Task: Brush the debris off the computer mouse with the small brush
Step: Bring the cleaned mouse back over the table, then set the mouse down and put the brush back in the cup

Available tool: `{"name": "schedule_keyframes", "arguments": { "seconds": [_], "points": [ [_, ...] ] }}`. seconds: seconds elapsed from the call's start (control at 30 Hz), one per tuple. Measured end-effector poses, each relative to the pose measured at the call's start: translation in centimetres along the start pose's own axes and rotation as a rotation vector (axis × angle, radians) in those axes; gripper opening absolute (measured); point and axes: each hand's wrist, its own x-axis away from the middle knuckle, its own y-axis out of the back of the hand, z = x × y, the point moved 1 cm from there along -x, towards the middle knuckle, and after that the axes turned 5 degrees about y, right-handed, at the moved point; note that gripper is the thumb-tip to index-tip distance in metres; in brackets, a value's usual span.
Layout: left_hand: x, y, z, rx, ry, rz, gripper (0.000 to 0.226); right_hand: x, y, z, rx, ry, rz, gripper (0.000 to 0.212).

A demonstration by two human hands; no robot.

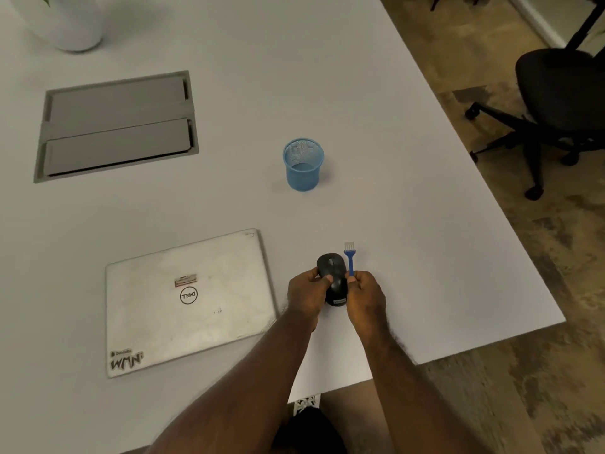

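Just mouse [334, 276] between left hand [306, 294], right hand [365, 296].

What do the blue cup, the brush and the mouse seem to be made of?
The blue cup looks like fine wire mesh, probably painted metal: its wall shows a woven grid. The brush, held by the right hand, seems to be blue plastic with pale bristles. The mouse, held by the left hand, looks like matte black plastic, without glare.

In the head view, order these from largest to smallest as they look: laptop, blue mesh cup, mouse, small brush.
1. laptop
2. blue mesh cup
3. mouse, partly covered by both hands
4. small brush, its handle end hidden in the right hand
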Motion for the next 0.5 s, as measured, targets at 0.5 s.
{"name": "schedule_keyframes", "arguments": {
  "seconds": [0.5],
  "points": [
    [-2.0,-0.2,0.8,-0.082,-0.022,-0.078,0.033,-1.1,-0.3,0.0,0.031,0.020,0.015,0.027]
  ]
}}
